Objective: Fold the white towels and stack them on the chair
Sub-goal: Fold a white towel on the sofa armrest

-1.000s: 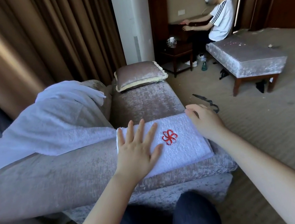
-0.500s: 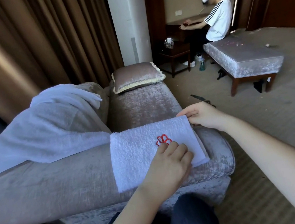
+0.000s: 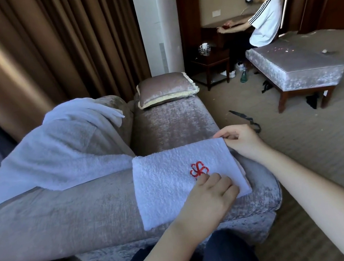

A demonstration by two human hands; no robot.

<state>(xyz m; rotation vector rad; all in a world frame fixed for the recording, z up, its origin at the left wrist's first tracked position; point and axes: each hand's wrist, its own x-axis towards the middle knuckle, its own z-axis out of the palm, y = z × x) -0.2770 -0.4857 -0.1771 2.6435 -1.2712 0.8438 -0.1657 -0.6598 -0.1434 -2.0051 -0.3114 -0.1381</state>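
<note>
A white terry towel [image 3: 169, 185] bears a red stitched flower emblem [image 3: 198, 170]. The right grip [image 3: 244, 141] pinches its far corner; the left grip [image 3: 209, 197] lies curled on it, hold unclear.

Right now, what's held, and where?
Right hand pinches the folded towel at its far corner. Left hand, fingers curled, rests near the emblem; grip unclear.

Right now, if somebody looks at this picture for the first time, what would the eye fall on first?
First, the folded white terry towel with a red embroidered flower, lying on the near end of the grey velvet chair. The left hand rests on it with curled fingers beside the flower, and the right hand pinches its far right corner. Next, a large loose white towel draped over the chair's arm on the left.
</note>
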